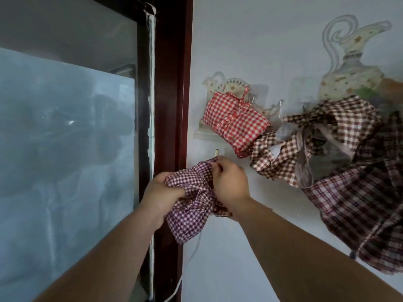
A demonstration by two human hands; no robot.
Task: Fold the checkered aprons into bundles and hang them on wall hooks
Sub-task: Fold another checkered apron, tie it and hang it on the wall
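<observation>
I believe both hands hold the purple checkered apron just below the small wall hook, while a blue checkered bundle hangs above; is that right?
The head view shows the hanging bundle is red checkered, not blue. The left hand and right hand do hold the purple checkered apron below the wall hook.

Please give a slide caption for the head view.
Left hand and right hand hold a purple checkered cloth apron just below a pale wall hook.

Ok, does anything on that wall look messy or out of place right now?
The red checkered bundle hangs neat and tied, but the brown checkered apron right of it hangs loose and crumpled, and the dark plaid cloth beyond droops unfolded. The left hand and right hand grip the purple checkered apron just below the small hook.
</observation>
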